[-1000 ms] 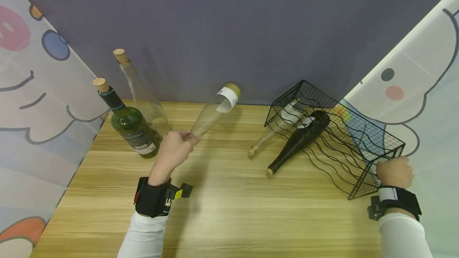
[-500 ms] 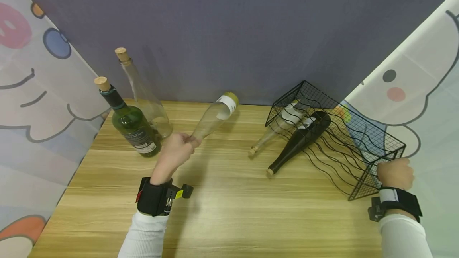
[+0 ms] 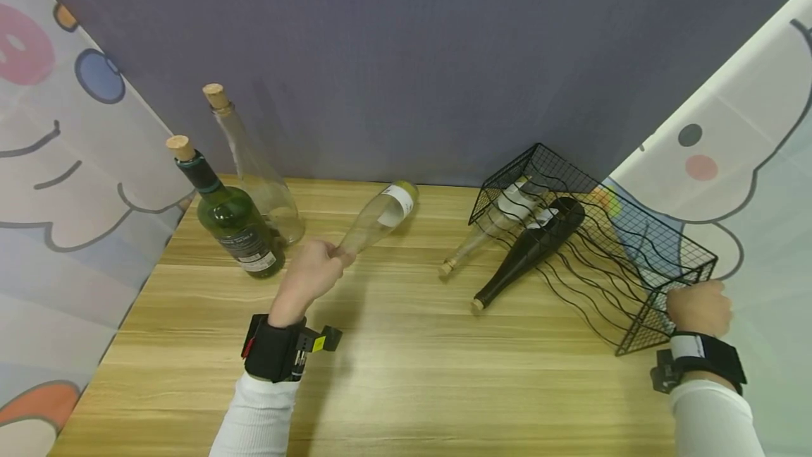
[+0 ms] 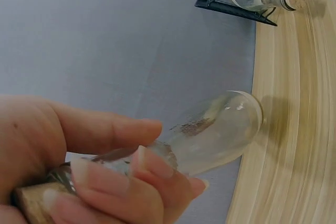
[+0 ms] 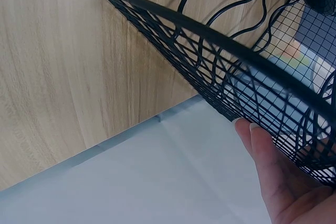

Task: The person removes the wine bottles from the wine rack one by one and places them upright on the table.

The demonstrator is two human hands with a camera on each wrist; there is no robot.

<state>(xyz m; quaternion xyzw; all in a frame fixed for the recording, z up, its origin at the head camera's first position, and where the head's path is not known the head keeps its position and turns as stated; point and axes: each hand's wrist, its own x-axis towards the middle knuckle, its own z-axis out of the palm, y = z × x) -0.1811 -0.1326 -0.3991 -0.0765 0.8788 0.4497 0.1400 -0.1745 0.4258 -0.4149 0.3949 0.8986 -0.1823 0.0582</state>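
My left hand (image 3: 313,273) grips a clear glass bottle (image 3: 378,216) by its neck. The bottle is tilted, its white-labelled base pointing away to the back right, low over the table; I cannot tell whether it touches. In the left wrist view the cork (image 4: 39,203) lies within the curled fingers. At the right, my right hand (image 3: 700,307) holds the near end of a black wire bottle rack (image 3: 672,288), its fingers (image 5: 265,156) against the mesh. Inside the rack lie a corked clear bottle (image 3: 488,226) and a dark bottle (image 3: 531,251), necks toward the middle.
A green bottle (image 3: 235,224) and a tall clear bottle (image 3: 263,182), both corked, stand upright at the left. A grey panel (image 3: 380,55) rises behind the wooden table (image 3: 444,372). Cartoon-printed sheets (image 3: 57,231) flank both sides.
The base end of the clear bottle in my left hand has come down toward the table. My right hand and the rack have stayed in place.
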